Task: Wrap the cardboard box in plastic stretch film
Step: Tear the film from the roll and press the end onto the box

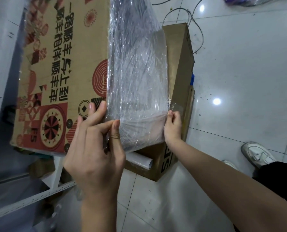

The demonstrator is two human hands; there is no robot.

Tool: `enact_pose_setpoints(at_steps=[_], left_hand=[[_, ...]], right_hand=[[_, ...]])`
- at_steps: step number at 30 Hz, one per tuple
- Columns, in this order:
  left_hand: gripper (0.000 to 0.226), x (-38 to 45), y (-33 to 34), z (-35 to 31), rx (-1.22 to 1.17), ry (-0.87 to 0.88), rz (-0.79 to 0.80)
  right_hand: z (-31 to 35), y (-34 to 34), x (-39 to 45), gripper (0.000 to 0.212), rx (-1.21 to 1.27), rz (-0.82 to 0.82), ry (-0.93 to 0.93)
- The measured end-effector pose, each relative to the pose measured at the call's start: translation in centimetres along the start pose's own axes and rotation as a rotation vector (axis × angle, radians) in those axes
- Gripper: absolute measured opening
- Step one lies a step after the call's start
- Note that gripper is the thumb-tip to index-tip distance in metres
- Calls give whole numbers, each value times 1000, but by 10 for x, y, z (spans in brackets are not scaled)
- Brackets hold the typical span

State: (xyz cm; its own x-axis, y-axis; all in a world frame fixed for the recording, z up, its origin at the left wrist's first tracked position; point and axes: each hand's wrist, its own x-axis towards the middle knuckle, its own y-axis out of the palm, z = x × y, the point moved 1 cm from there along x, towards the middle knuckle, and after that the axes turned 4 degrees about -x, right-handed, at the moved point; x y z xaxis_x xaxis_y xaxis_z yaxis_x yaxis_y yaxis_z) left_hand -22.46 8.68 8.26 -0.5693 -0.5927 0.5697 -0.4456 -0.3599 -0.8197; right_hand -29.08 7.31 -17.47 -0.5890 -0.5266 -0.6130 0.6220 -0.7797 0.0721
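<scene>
1. Left hand [96,148]: fingers curled at the near corner of the printed cardboard box [64,72]; two fingertips lie on the printed face, while thumb and forefinger pinch the stretch film [136,77] at the box edge.
2. Right hand [172,126]: fingers bent, pinching the opposite border of the film, which gathers into radiating creases at the grip. The two hands are well apart, with the film drawn taut between them.
3. Printed cardboard box: held up at the left of the view, its side face covered by the wrinkled film.
4. Second cardboard box [181,72]: stands on the tiled floor [248,64] just behind the film, beside the right hand.
5. Film roll [142,160]: lies against the foot of the second box, below the film's lower edge.
6. Edges and room: a white shelf frame [30,198] borders the left; open floor extends rightward, bearing loose cables [194,19] and the person's white shoe [256,154].
</scene>
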Motion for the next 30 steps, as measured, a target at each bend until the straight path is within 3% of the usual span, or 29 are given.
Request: enact_pose_setpoints(at_steps=[6, 12, 14, 16, 18, 20, 22, 23, 27, 30], left_hand=[[16, 3, -1, -2, 29, -2, -7], [11, 3, 1, -5, -72, -122, -48], [38, 6, 0, -9, -241, -246, -87], [48, 13, -1, -12, -252, -341, -89], [41, 19, 1, -23, -42, -282, -65], [23, 14, 8, -39, 140, -75, -59], [15, 1, 20, -58, 178, 90, 106], [20, -6, 29, -64, 187, 140, 271], [51, -36, 68, -52, 670, 369, 1107], [72, -51, 92, -37, 989, 627, 1342]], right_hand=[[1, 0, 4, 30, -93, 65, 55], [17, -17, 31, 29, -332, 167, 192], [27, -26, 39, 21, -153, 154, 314], [36, -32, 44, 15, 78, 145, 461], [38, -35, 45, 15, 229, 164, 532], [37, -34, 42, 16, 277, 189, 516], [34, -33, 40, 17, 260, 185, 483], [33, -33, 39, 18, 246, 183, 467], [28, -35, 38, 13, 224, 235, 417], [31, -34, 36, 21, 224, 369, 387]])
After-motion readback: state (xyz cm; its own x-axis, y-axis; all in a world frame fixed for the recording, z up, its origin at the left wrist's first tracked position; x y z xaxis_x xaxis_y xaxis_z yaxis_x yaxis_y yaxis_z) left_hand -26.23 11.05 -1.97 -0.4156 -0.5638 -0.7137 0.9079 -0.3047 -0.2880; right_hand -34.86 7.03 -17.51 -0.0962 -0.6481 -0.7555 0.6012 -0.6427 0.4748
